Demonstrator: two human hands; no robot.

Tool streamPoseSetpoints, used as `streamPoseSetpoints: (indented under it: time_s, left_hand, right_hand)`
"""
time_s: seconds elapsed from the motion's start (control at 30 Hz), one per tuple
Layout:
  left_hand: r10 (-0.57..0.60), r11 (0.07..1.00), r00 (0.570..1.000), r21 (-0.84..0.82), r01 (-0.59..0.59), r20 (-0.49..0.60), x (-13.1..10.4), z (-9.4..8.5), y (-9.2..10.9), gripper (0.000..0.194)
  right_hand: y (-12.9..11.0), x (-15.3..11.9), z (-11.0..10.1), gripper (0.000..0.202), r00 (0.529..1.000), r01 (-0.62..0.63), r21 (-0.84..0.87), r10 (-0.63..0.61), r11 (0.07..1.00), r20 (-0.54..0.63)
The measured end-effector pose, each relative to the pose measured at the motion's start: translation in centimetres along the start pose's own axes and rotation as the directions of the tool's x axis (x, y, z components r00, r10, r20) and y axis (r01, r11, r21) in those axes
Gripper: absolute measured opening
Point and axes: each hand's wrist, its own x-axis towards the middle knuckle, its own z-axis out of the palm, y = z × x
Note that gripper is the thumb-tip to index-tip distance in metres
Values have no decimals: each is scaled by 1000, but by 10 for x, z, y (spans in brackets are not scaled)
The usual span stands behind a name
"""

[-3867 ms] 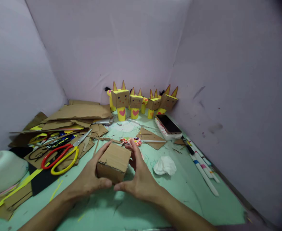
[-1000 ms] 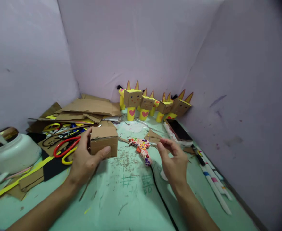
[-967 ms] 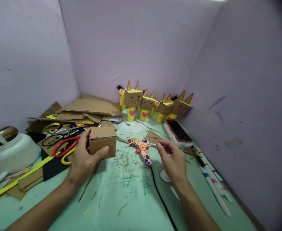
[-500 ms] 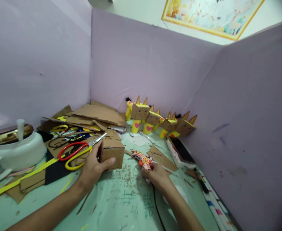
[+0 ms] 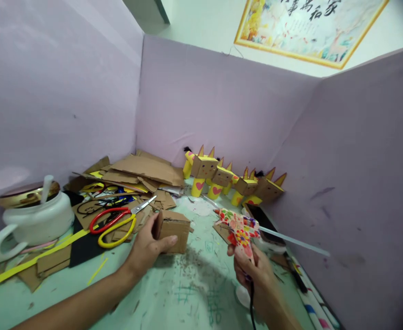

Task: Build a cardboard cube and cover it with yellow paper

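My left hand [image 5: 151, 245] grips a small cardboard box [image 5: 176, 231] from its left side, thumb across the front face. In my right hand [image 5: 256, 270] is a hot glue gun [image 5: 237, 224] with a floral pattern, its nozzle pointing left toward the box but apart from it. A long translucent glue stick [image 5: 294, 240] sticks out of the gun's back, and a black cord [image 5: 252, 302] hangs from its handle. Scissors [image 5: 119, 222] with red and yellow handles lie just left of my left hand.
Flat cardboard pieces [image 5: 146, 169] are heaped at the back left, near a white mug [image 5: 38, 217]. Several yellow cardboard animal figures [image 5: 204, 167] stand along the back. A phone [image 5: 265, 222] lies at the right. Lilac panels [image 5: 222, 101] enclose the table.
My right hand has lifted the glue gun off the table and moved it right, turning it upright with the glue stick now showing. My left hand keeps its hold on the box.
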Motion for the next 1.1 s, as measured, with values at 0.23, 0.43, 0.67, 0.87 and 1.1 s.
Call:
streamPoseSetpoints:
  time_s: [0.23,0.43,0.67,0.87,1.1]
  left_hand:
    - [12,976,1000,218,-17,22,-6,11,-13,87]
    - [97,881,994,469,-61,-55,-12,13,-6,89]
    - [154,783,983,620,-59,-102,-13,18,-7,92]
    - [189,741,976,667,-71,-107,-16,19,-10,89]
    - [225,710,969,698,-87,-108,-17,19,-9,86]
  right_hand:
    - [4,-25,7,43,993,12,17,-14,1000,118]
    - [1,-37,19,35,978,192,-115,-179,975,111]
    - [7,-34,15,33,952,278,-302,-219,912,213]
    - [10,-36,18,28,968,242,-346,-198,906,157]
    - [10,-35,17,29,954,289,-350,-235,891,187]
